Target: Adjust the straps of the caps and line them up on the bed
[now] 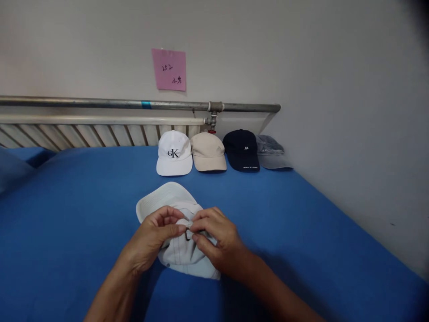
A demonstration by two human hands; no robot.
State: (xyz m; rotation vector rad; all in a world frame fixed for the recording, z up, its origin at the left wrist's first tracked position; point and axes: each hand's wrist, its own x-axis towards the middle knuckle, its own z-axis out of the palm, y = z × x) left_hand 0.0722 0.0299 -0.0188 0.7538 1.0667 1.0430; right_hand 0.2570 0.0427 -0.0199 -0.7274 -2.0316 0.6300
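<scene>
A pale, whitish baseball cap [167,197] lies on the blue sheet, its brim pointing up and to the left. Both hands are at its back strap, around a small dark metal buckle [187,234]. My left hand [156,235] pinches the strap on the buckle's left side between thumb and fingers. On the other side, my right hand [217,237] is closed on the strap, thumb and fingertips close to the buckle. The strap's end is mostly hidden behind the fingers.
Behind stand a white cap [174,152], a beige cap [208,152], a black cap [241,150] and a grey cap [273,152] in a row on the blue sheet [83,201]. Beyond are a radiator [130,133], a metal pipe [107,103] and a pink note [169,69].
</scene>
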